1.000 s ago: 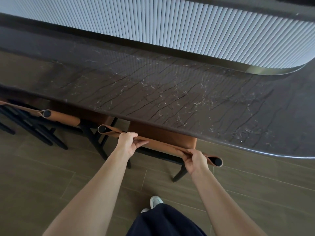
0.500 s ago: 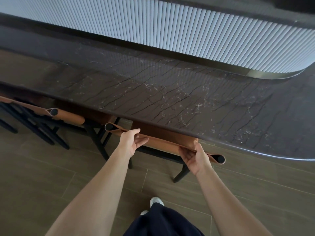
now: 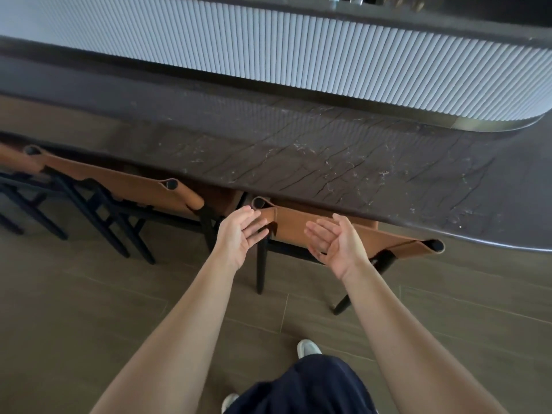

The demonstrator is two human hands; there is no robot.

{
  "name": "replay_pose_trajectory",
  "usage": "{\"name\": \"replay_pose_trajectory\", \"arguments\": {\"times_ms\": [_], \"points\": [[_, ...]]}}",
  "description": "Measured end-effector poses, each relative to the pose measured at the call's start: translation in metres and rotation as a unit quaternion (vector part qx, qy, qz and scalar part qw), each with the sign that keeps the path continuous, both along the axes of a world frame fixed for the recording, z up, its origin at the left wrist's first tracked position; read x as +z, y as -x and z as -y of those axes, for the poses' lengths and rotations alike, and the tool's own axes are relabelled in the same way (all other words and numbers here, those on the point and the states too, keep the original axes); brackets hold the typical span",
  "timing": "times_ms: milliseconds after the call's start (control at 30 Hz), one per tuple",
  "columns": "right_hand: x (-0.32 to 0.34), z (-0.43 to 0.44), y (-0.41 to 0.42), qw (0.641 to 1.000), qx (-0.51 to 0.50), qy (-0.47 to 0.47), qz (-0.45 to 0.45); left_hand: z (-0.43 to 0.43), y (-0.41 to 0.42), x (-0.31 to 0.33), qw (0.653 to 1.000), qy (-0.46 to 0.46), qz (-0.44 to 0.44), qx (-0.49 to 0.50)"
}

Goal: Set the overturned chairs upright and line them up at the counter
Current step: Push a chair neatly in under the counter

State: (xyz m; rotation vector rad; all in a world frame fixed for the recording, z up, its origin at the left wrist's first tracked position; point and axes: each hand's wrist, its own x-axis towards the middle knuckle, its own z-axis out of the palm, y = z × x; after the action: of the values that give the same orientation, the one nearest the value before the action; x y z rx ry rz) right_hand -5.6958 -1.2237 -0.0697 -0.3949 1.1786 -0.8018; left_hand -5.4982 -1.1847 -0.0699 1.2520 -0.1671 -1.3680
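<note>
A chair with a tan leather back (image 3: 385, 239) and black legs stands upright, tucked under the dark marble counter (image 3: 328, 168) straight ahead of me. My left hand (image 3: 240, 233) hovers just in front of the back's left end, fingers relaxed, holding nothing. My right hand (image 3: 336, 243) hovers in front of the middle of the same back, palm turned up and fingers loose. To the left a second tan chair (image 3: 125, 182) stands upright at the counter, and the edge of a third chair (image 3: 15, 161) shows at the far left.
A white ribbed panel (image 3: 298, 55) rises behind the counter top. Brown floor tiles (image 3: 89, 294) spread around my feet, and one white shoe (image 3: 307, 348) shows below. The counter edge curves away to the right (image 3: 507, 246).
Both hands have let go of the chair's leather back and pulled slightly away from it. The view has shifted, so more of the left chairs shows.
</note>
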Motion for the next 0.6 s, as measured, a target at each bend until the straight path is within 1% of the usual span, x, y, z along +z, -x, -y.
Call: {"name": "replay_pose_trajectory", "arguments": {"times_ms": [100,233,333,500,600], "points": [[0.005,-0.033,-0.037,1.000,0.004,0.008,0.013,-0.034,-0.036,0.003,1.000,0.017,0.008,-0.006],[0.006,-0.064,-0.076,0.999,0.026,0.004,0.023,-0.071,-0.077,0.004,0.999,0.020,-0.005,0.027],[0.008,-0.079,-0.111,0.999,0.047,0.007,0.024,-0.093,-0.112,0.007,0.999,0.018,0.008,0.040],[0.013,-0.085,-0.162,0.997,0.073,0.004,0.014,-0.104,-0.157,0.010,0.997,0.007,0.026,0.067],[0.016,-0.076,-0.190,0.996,0.086,-0.002,0.015,-0.097,-0.181,0.008,0.996,-0.002,0.031,0.081]]}}
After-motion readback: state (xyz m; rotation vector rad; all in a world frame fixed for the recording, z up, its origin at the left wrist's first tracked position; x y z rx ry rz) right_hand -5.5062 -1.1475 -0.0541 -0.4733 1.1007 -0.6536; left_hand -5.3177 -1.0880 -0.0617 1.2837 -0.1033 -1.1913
